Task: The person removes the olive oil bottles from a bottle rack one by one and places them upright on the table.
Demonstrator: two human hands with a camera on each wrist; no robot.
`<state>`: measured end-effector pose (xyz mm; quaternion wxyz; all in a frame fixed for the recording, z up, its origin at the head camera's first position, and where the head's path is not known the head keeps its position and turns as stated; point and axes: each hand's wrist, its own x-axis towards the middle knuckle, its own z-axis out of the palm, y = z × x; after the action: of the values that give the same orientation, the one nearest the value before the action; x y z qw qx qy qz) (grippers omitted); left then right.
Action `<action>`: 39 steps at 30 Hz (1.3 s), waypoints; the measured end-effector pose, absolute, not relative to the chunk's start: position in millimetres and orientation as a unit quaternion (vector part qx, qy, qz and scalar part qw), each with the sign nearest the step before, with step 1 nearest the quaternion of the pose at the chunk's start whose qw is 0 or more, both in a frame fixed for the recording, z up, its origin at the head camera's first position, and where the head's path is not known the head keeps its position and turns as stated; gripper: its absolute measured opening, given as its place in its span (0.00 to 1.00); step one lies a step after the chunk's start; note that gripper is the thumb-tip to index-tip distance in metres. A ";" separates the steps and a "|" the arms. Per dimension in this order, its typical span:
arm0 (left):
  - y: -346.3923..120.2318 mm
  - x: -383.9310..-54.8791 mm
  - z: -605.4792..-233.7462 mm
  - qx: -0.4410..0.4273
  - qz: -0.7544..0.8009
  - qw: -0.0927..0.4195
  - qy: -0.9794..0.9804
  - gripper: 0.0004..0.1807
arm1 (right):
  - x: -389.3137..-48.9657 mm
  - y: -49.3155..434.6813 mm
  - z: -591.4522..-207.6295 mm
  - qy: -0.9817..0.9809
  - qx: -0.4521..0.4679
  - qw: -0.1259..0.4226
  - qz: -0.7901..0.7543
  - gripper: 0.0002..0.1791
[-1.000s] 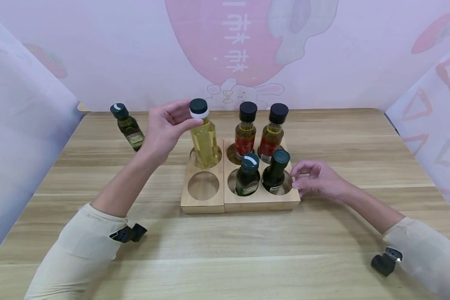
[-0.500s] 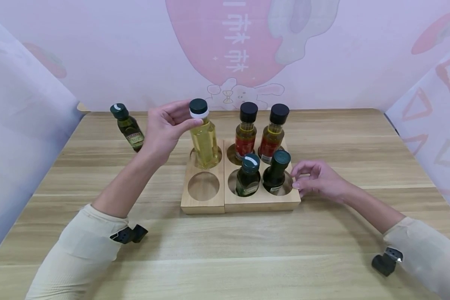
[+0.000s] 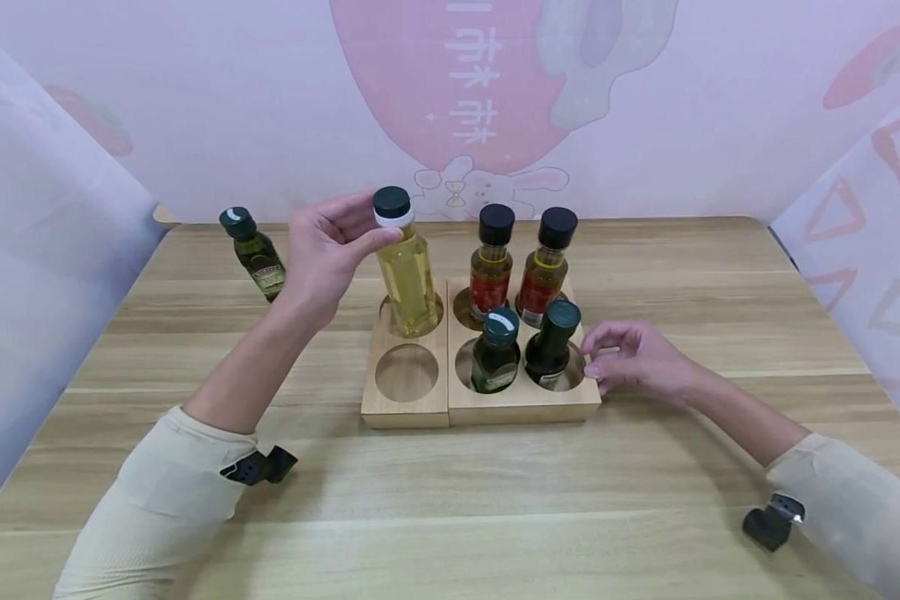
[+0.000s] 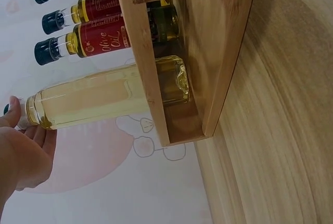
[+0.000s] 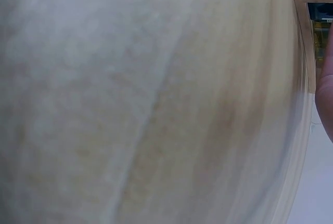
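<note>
My left hand point(image 3: 328, 254) pinches the neck of a tall clear bottle of pale yellow oil point(image 3: 408, 287), just below its dark green cap. The bottle leans left, its base inside the rear left hole of a wooden rack point(image 3: 405, 410); in the left wrist view the base shows through the rack's open side. At the rack's right end, my right hand point(image 3: 637, 358) holds the edge with curled fingers and thumb. Two red-labelled olive oil bottles point(image 3: 489, 279) with black caps fill the rear holes. A dark green bottle point(image 3: 495, 362) and another dark bottle point(image 3: 551, 346) stand tilted in front.
The rack's front left hole point(image 3: 407, 372) holds no bottle. A small green-capped oil bottle point(image 3: 258, 258) stands on the wooden table point(image 3: 495, 517) behind my left forearm. A printed pale backdrop point(image 3: 232, 108) rises behind the table's far edge.
My left hand has shifted slightly up and to the left, and the yellow oil bottle's cap end has tilted that way. The right hand and the rack stay put.
</note>
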<state>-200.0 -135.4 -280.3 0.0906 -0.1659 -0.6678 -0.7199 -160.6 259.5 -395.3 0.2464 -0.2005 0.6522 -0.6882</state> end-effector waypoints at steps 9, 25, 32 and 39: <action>-133.4 -201.1 -276.4 -0.170 -0.721 0.100 -0.664 0.23 | -160.8 259.7 -395.2 0.658 -0.198 0.244 -0.684 0.09; -132.4 -200.2 -271.7 -0.179 -0.722 0.128 -0.656 0.23 | -161.2 258.7 -394.1 0.669 -0.193 0.245 -0.674 0.10; -136.7 -201.4 -268.2 -0.176 -0.724 0.140 -0.652 0.22 | -162.2 258.6 -395.1 0.663 -0.200 0.245 -0.678 0.11; -140.2 -201.3 -261.5 -0.172 -0.731 0.159 -0.641 0.21 | -164.6 259.7 -395.4 0.662 -0.208 0.248 -0.676 0.09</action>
<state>-201.3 -140.2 -261.5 0.1587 -0.1716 -0.6408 -0.7313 -164.6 259.7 -395.4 0.2476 -0.2080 0.6618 -0.6764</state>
